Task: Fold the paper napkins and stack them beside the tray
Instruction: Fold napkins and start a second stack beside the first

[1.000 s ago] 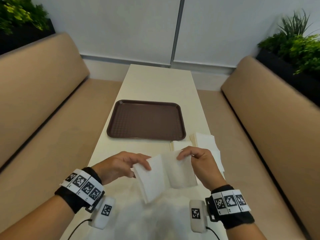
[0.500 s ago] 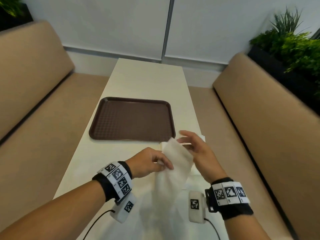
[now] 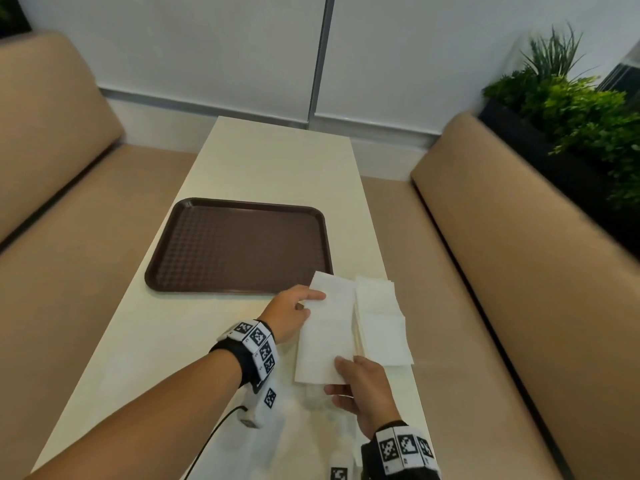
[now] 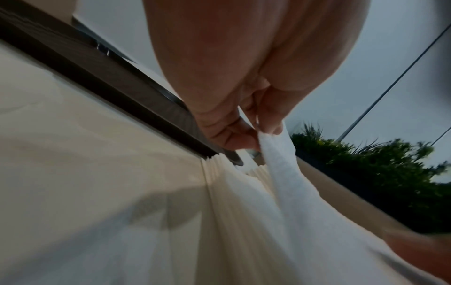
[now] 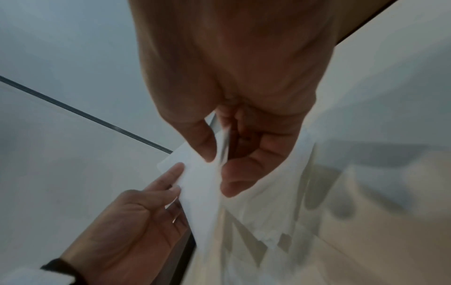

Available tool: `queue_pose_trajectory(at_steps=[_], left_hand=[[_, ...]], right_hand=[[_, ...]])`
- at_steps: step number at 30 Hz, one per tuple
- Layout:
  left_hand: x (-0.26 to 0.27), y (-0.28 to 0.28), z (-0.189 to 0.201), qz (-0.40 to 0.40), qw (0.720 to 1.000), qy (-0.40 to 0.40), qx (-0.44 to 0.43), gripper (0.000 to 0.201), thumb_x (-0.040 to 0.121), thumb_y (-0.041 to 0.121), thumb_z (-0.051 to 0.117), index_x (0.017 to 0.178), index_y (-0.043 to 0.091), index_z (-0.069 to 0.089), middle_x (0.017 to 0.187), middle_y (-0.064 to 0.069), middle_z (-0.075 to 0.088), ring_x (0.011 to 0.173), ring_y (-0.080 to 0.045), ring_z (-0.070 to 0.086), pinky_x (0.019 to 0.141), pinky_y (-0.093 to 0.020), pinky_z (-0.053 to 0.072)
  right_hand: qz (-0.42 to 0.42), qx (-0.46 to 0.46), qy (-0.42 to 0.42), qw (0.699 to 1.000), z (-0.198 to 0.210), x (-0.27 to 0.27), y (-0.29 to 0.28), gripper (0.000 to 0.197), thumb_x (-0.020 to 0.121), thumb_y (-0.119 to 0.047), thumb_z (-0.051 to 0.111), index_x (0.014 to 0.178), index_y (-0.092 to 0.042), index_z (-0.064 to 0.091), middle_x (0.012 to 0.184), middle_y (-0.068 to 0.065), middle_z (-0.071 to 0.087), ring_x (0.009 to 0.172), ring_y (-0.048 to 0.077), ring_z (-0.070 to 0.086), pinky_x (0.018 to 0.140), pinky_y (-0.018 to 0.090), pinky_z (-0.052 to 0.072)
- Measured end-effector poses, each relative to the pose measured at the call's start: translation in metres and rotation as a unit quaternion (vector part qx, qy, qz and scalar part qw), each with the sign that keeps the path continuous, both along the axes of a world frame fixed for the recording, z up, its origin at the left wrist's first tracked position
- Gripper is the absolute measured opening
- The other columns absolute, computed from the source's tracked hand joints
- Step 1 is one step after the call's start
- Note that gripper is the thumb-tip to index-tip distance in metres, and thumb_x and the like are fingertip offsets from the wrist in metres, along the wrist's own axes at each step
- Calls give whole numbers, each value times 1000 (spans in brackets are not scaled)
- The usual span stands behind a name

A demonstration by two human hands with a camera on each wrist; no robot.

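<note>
I hold a folded white napkin (image 3: 327, 327) as a long strip just in front of the brown tray (image 3: 239, 245). My left hand (image 3: 311, 301) pinches its far left edge between thumb and fingers; the left wrist view shows that pinch on the napkin (image 4: 278, 154). My right hand (image 3: 341, 375) pinches the near end, thumb on top, as the right wrist view shows on the napkin (image 5: 200, 185). The strip hangs low over a stack of napkins (image 3: 381, 323) lying to its right, near the tray's front right corner.
The cream table (image 3: 277, 157) is narrow, with tan benches (image 3: 519, 271) on both sides. More white napkin material (image 3: 311, 427) lies at the near table edge. Green plants (image 3: 571, 105) stand behind the right bench. A white wall is at the far end.
The napkin was open between both hands, then closed into a narrow fold. Now it is stretched out long and has moved forward and right, down beside the stack.
</note>
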State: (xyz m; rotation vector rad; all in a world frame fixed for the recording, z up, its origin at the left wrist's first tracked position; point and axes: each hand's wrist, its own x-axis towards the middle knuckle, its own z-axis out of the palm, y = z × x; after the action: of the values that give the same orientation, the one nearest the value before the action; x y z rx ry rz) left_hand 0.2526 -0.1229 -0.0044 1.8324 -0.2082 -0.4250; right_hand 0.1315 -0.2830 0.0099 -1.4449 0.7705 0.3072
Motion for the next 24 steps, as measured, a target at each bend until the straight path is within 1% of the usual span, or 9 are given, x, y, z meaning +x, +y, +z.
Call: queue_pose_trajectory(at_steps=[2, 5, 8, 13, 16, 19, 21, 22, 24], left_hand=[[8, -1, -5, 12, 999, -15, 40, 44, 94, -7, 51, 115, 26, 70, 126, 10, 60, 83, -2, 61, 73, -9, 48], [14, -1, -16, 6, 995, -28, 93, 42, 90, -7, 57, 117, 24, 70, 125, 9, 60, 79, -2, 58, 77, -12, 46], [15, -1, -22, -1, 992, -32, 119, 39, 88, -2, 64, 117, 23, 70, 125, 9, 60, 79, -7, 55, 83, -19, 46], [11, 0, -28, 6, 991, -27, 130, 33, 87, 5, 69, 113, 26, 72, 124, 11, 60, 90, -12, 57, 86, -20, 42], [5, -2, -29, -2, 990, -26, 141, 32, 87, 7, 71, 115, 23, 72, 125, 12, 56, 81, -5, 59, 82, -18, 43], [3, -5, -32, -6, 988, -27, 151, 31, 85, 10, 75, 114, 22, 73, 122, 7, 62, 75, -2, 59, 76, -16, 44], [3, -6, -34, -12, 986, -26, 165, 32, 83, 12, 78, 113, 22, 71, 125, 2, 62, 83, -9, 63, 80, -19, 47], [2, -7, -36, -18, 984, -28, 177, 35, 82, 14, 79, 115, 23, 70, 132, 1, 58, 92, -14, 64, 86, -22, 48], [-1, -6, -37, -44, 974, -35, 220, 49, 82, 22, 80, 128, 26, 62, 149, 4, 39, 111, -19, 58, 96, -26, 46]], right_hand=[[-19, -13, 9, 1000, -7, 4, -2, 11, 97, -7, 59, 94, 3, 62, 78, 15, 67, 58, 24, 67, 51, 29, 53], [-31, -43, 8, 999, -18, 9, -4, 13, 96, -7, 61, 88, 4, 62, 67, 17, 65, 54, 24, 64, 50, 28, 52], [-57, -70, 5, 996, -24, 11, -8, 17, 95, -9, 63, 87, 7, 64, 61, 18, 65, 50, 22, 62, 50, 28, 53], [-86, -107, 4, 991, -28, 7, -17, 22, 95, -9, 63, 87, 12, 65, 56, 15, 63, 44, 18, 57, 45, 25, 47], [-80, -126, 8, 989, -32, 5, -21, 22, 93, -10, 64, 84, 10, 67, 57, 14, 64, 45, 18, 58, 46, 26, 47], [-85, -141, 11, 986, -38, 4, -24, 22, 92, -11, 65, 78, 6, 67, 56, 12, 64, 47, 19, 59, 49, 28, 47], [-90, -152, 11, 984, -43, 4, -26, 21, 91, -12, 65, 76, 3, 65, 55, 12, 64, 48, 20, 58, 50, 29, 47], [-88, -159, 12, 983, -46, 4, -27, 21, 92, -12, 65, 76, 2, 64, 55, 12, 64, 47, 20, 58, 51, 30, 47], [-77, -173, 19, 982, -52, 4, -28, 19, 91, -14, 67, 76, -3, 62, 53, 10, 65, 48, 21, 59, 54, 32, 50]])
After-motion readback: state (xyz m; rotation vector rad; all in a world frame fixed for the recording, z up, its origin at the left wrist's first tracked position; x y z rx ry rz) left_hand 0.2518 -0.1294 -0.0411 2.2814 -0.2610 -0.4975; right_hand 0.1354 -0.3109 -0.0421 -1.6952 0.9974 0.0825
